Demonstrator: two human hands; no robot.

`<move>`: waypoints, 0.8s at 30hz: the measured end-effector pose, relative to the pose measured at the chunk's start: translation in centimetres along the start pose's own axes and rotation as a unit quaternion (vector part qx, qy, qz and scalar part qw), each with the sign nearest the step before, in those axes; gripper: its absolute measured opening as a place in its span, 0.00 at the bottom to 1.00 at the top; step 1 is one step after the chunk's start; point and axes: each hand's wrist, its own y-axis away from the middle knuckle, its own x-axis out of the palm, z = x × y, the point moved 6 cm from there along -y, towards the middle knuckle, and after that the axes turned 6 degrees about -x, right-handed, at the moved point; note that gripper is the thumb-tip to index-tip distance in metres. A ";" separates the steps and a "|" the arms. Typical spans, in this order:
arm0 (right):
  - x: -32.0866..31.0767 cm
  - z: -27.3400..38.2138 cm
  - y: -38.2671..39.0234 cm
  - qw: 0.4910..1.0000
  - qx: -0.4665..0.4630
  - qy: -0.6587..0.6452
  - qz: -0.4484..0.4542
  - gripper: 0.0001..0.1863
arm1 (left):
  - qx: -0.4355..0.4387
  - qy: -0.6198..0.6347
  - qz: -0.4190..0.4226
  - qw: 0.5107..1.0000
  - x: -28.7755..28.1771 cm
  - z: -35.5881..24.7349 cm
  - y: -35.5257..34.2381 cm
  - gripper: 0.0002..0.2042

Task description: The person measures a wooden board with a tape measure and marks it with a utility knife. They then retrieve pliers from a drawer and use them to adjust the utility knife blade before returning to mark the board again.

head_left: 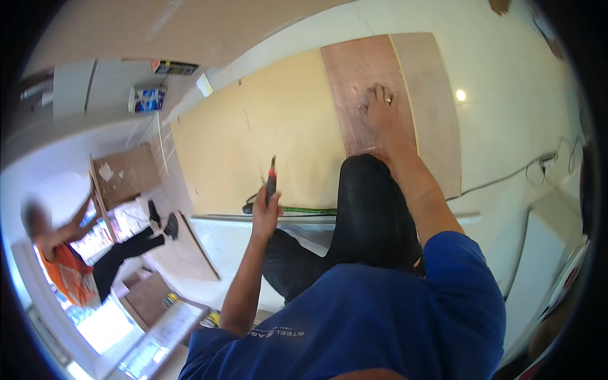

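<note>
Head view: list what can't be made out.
All in head view:
- Red-and-black handheld tool, lower end: covered by bare left hand.
- Narrow green strip, whether it continues rightward: black trouser leg hides it.
- Small brown object, full shape: cut by top edge.

Interior bright. Glare spot (460, 95) on floor (497, 120) just right of board (304, 120); overexposed opening (104, 326) beyond its lower left. Edges bowed, rim black.

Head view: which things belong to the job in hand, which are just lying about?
In use:
red-and-black tool, gripped in the left hand
reddish-brown strip, under the right hand
pale yellow board, adjoining the strip

Apparently just lying about:
dark cable, on the floor at right
blue-and-white package, upper left
</note>
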 end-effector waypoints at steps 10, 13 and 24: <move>4.9 0.5 -1.3 0.986 -0.011 0.101 -0.129 0.42 | 0.197 -0.023 -0.168 0.966 16.8 -8.8 -20.6 0.22; 5.1 0.7 -1.6 0.989 -0.011 0.101 -0.109 0.43 | 0.123 0.013 -0.155 0.980 19.0 -10.1 -24.9 0.24; 6.2 0.0 -1.8 0.989 -0.013 0.091 -0.114 0.45 | 0.131 -0.042 -0.156 0.978 21.4 -15.1 -30.7 0.25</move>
